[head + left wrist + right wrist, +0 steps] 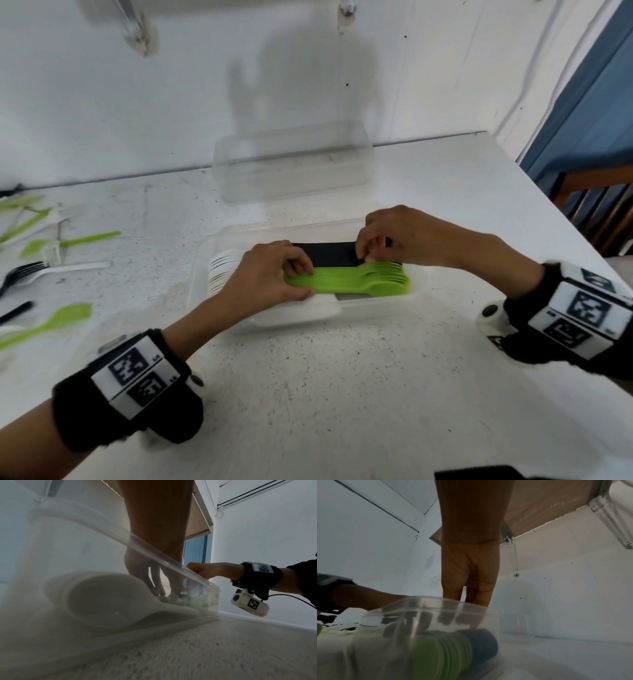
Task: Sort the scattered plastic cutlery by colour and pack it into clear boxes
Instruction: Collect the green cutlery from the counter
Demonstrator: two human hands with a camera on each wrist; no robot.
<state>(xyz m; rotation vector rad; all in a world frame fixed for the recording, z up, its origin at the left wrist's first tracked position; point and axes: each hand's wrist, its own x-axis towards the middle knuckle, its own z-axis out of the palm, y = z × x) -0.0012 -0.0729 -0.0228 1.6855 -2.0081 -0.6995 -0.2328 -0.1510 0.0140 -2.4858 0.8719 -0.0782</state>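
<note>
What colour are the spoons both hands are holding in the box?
The stacked spoons are bright lime green, clearest in the head view.

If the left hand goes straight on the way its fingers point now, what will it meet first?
The left hand grips the handle end of the green stack and points toward the right hand. Going straight on, it would probably meet that hand's fingers first, though the depth is unclear.

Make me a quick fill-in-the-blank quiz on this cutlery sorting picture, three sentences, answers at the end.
1. Both hands, the left hand and right hand, handle a stack of ____ spoons.
2. Behind that stack in the clear box lies a ____ stack.
3. The second clear box by the wall holds ____ cutlery.

Answers: green; black; no
</note>
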